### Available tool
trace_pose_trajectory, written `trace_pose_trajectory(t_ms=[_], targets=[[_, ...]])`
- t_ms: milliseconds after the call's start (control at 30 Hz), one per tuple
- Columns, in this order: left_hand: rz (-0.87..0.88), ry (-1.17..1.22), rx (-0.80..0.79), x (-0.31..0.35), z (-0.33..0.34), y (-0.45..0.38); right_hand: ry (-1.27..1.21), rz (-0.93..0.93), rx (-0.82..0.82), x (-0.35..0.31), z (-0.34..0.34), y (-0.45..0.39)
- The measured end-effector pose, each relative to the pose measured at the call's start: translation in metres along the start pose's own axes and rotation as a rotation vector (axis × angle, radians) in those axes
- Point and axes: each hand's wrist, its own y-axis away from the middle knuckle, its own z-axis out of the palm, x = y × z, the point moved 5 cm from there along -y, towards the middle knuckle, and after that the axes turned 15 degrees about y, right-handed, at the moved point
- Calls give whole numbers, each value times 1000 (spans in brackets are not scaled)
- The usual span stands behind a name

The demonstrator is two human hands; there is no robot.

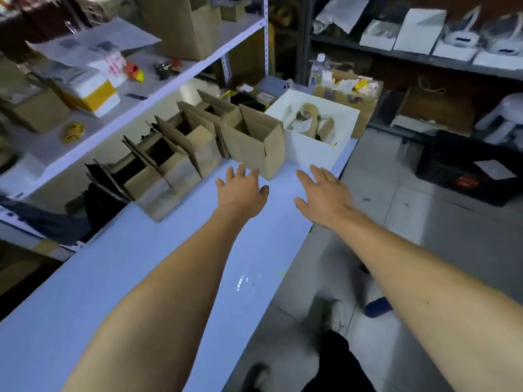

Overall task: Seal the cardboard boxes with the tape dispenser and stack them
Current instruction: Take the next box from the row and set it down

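Worktable (158,267), pale blue, carrying a row of open-topped cardboard boxes (181,154) along its far edge, flaps upright. Beside the row stands a white bin (312,154) holding rolls of brown tape (310,117); no tape dispenser can be identified with certainty. Nearest box (254,142) sits at the row's right end, touching the bin. Left hand (240,190) and right hand (322,190), both empty with fingers spread, hover above the table, the left just short of this box's near corner, the right near the bin's front wall. Likely risks: a wide two-handed reach may knock the light, empty box into its neighbours and tip the row, and loose upright flaps may fold askew, giving a crooked seal.
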Motion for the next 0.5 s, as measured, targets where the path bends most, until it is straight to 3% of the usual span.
trace_pose_trajectory(t_ms=[333, 500], targets=[[-263, 134, 120, 35, -2, -113, 36, -280, 47, 70, -24, -176], [-389, 221, 157, 32, 2, -154, 46, -386, 42, 69, -32, -245]])
